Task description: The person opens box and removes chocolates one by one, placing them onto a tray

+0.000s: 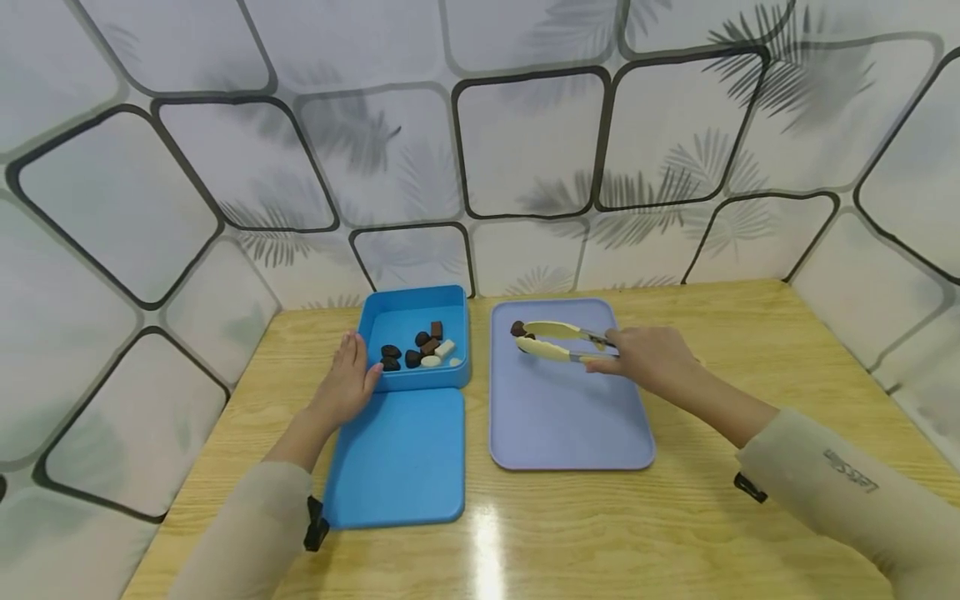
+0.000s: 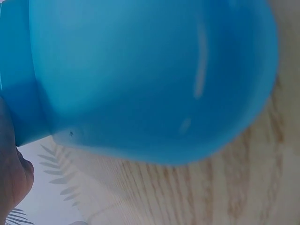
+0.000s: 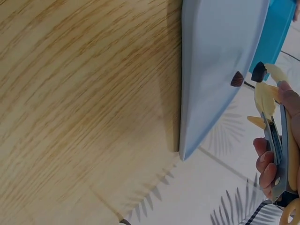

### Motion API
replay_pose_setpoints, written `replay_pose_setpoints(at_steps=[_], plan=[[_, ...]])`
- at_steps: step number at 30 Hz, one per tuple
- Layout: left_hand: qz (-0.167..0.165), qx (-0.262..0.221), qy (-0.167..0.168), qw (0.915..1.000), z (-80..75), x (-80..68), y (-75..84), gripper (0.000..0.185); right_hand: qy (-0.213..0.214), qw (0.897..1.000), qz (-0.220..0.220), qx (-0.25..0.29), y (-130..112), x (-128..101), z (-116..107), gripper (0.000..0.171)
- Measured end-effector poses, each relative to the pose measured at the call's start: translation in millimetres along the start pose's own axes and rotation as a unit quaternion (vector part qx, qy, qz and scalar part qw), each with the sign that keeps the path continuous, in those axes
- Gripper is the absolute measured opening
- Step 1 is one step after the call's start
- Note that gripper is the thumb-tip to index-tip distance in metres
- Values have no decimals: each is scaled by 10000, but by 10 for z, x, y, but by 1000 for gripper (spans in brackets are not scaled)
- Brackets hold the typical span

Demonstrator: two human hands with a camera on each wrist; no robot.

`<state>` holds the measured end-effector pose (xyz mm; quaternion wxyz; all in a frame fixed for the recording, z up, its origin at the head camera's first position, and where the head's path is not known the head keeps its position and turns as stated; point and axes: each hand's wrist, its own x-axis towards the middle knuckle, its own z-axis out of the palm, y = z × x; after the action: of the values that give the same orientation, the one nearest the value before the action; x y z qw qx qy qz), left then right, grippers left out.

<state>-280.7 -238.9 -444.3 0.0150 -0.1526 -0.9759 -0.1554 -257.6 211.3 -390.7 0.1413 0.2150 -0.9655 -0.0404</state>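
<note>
My right hand (image 1: pixel 651 357) grips a pair of tongs (image 1: pixel 558 332) with pale yellow tips, reaching over the lavender tray (image 1: pixel 566 425). In the right wrist view the tips pinch a dark chocolate piece (image 3: pixel 258 71). A second chocolate (image 3: pixel 237 78) lies on the tray near its far edge. My left hand (image 1: pixel 341 387) rests along the left side of a blue box (image 1: pixel 414 382), fingers straight, thumb at the near corner. Inside the box are several dark, brown and white chocolates (image 1: pixel 430 346). The left wrist view shows mostly blue plastic, with part of the hand at its left edge.
A flat blue lid (image 1: pixel 401 467) lies directly in front of the box, left of the tray. Everything stands on a light wooden table (image 1: pixel 570 533). Behind and at both sides rises a patterned wall covering (image 1: pixel 525 150) with leaf prints.
</note>
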Motion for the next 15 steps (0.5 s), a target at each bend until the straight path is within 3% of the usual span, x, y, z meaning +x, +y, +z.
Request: replay_pose_setpoints(at_steps=[6,15], plan=[[-13,-9,-46,10000,4,1,9,65,-30,9998,33,-202,32,4,50,53],[6,-43,-23,10000,-8,0,14,64,-274,9990,348,-15,16,13,23,58]])
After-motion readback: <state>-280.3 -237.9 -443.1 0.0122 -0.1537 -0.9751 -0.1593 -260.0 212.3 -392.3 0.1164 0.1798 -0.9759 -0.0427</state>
